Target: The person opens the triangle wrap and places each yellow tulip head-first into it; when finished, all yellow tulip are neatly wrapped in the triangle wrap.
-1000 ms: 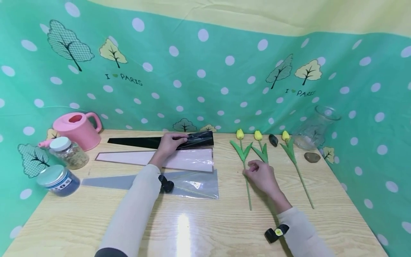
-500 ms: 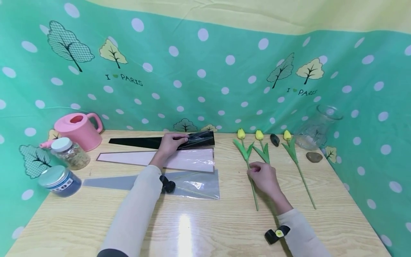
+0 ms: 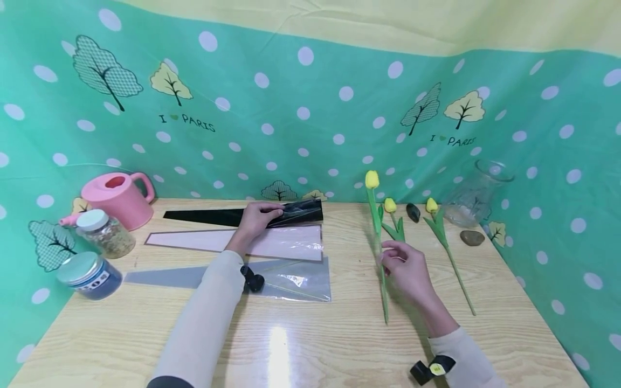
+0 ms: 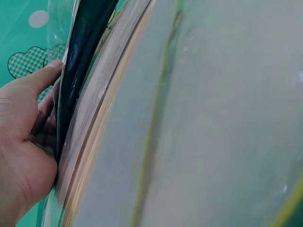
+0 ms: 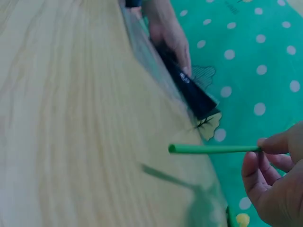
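Right hand point(image 3: 407, 267): I am pinching the green stem point(image 5: 213, 149) of a yellow tulip point(image 3: 375, 215) between thumb and fingertips, partway along. The tulip is hanging clear of the tabletop point(image 3: 349, 345), right of its middle; in the right wrist view its shadow is falling on the wood apart from the stem. Bloom is pointing to the far edge, stem end to the near edge.

Handling, as I am judging it: very light, looking artificial; stem seeming smooth and fairly stiff, perhaps rolling under a loose pinch. Bare stem below the leaves is looking like the place to hold; leaves and petals are seeming softer, easier to crease.

Left hand point(image 3: 256, 220): fingers and thumb are gripping the black sleeve point(image 3: 303, 211) along the far edge, left of middle. Film is looking thin, slick, quick to wrinkle; a light pinch is seeming enough. A pale pink sleeve point(image 3: 291, 241) and a grey sleeve point(image 3: 276, 288) are lying nearer me.

Rightward, two more tulips point(image 3: 443, 231) are lying, a dark stone point(image 3: 413, 212) sitting between their blooms; a glass vase point(image 3: 463, 207) and brown stone point(image 3: 472, 237) are occupying the far right corner. Far left corner: pink watering can point(image 3: 118, 199) standing, two lidded jars point(image 3: 109, 241) before it.
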The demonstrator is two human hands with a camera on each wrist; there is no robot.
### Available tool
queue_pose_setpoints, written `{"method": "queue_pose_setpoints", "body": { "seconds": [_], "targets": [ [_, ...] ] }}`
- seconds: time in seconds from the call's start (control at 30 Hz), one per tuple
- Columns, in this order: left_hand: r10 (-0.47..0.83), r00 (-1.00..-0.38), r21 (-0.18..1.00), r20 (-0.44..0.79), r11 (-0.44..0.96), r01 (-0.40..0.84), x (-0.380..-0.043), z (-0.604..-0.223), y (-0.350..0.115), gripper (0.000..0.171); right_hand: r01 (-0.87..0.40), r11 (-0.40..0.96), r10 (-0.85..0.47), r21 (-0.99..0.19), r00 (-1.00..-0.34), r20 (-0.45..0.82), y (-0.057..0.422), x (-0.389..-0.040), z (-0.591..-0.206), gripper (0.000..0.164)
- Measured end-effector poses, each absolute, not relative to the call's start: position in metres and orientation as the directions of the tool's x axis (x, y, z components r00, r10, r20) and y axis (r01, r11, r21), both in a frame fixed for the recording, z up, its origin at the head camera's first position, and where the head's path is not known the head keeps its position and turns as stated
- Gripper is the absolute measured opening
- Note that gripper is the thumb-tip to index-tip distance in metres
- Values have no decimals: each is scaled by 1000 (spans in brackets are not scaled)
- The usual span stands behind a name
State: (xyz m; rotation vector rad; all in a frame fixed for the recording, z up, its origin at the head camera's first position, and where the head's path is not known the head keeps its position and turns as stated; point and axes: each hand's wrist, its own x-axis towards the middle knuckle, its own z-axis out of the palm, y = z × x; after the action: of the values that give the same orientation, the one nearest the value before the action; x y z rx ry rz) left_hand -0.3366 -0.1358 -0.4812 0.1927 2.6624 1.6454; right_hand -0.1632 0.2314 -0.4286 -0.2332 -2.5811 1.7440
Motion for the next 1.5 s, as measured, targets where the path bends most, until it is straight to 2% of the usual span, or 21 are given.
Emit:
{"method": "queue_pose_setpoints", "body": {
  "seconds": [0.13, 0.33, 0.47, 0.6, 0.8, 0.97, 1.33, 1.5],
  "targets": [
    [105, -993, 892, 56, 442, 97, -337, -483, -137, 21, 88, 253, 172, -963, -984, -45, 228, -163, -419, 33],
    [107, -992, 890, 74, 441, 114, -338, -482, -136, 20, 46, -59, 248, -997, -967, -60, 227, -178, -408, 29],
    [107, -991, 889, 80, 441, 119, -338, -482, -136, 20, -33, -281, 313, -959, -948, -59, 225, -197, -405, 29],
    [104, -993, 890, 63, 444, 103, -338, -482, -136, 20, -107, -423, 385, -900, -920, -71, 217, -220, -405, 27],
    [108, -992, 891, 67, 441, 108, -338, -481, -136, 20, -162, -523, 508, -837, -848, -153, 200, -253, -410, 26],
    [102, -992, 893, 70, 437, 108, -338, -481, -135, 18, -191, -600, 551, -777, -803, -228, 185, -280, -413, 27],
    [96, -993, 895, 74, 433, 108, -339, -485, -134, 18, -206, -640, 586, -740, -754, -297, 150, -306, -431, 28],
    [96, -993, 895, 71, 434, 106, -338, -484, -135, 19, -155, -672, 552, -724, -757, -350, 127, -305, -446, 33]
  ]
}}
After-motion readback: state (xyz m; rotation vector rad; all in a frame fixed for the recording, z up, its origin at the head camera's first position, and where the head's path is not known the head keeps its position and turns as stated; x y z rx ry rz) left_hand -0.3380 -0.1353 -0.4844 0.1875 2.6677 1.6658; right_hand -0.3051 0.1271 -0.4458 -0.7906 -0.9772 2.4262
